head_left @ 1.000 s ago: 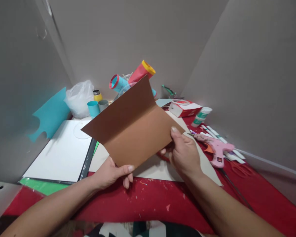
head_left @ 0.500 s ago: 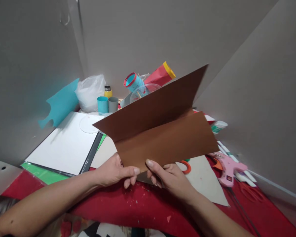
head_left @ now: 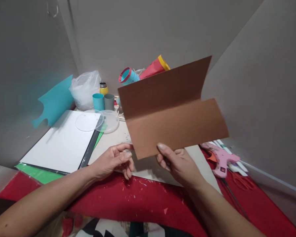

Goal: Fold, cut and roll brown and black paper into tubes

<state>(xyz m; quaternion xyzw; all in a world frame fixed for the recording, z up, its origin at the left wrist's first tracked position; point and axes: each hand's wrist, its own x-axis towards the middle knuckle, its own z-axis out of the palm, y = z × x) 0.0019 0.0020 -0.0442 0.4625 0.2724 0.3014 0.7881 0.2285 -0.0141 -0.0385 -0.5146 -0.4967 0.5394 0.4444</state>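
A folded sheet of brown card (head_left: 177, 121) is held up in front of me, its crease running across and the far panel tilted upward. My right hand (head_left: 176, 161) grips the near edge, thumb on top and fingers beneath. Just left of the card's lower left corner is my left hand (head_left: 119, 161), its fingers loosely bent and apart, holding nothing. Its index fingertip comes close to the card's edge; whether it touches I cannot tell. Under the hands lies a pale board (head_left: 150, 169), partly hidden by the card.
A white sheet (head_left: 61, 144) and clear lids (head_left: 88, 120) lie at left. Behind stand a turquoise cup (head_left: 98, 102), a grey cup (head_left: 109, 102), a yellow jar (head_left: 103, 88) and a plastic bag (head_left: 85, 90). A pink glue gun (head_left: 222, 159) and red scissors (head_left: 243, 181) lie at right.
My left hand has let go of the brown card. My right hand has raised it slightly and turned it, so its panels face me more. The orange handle beneath is now hidden.
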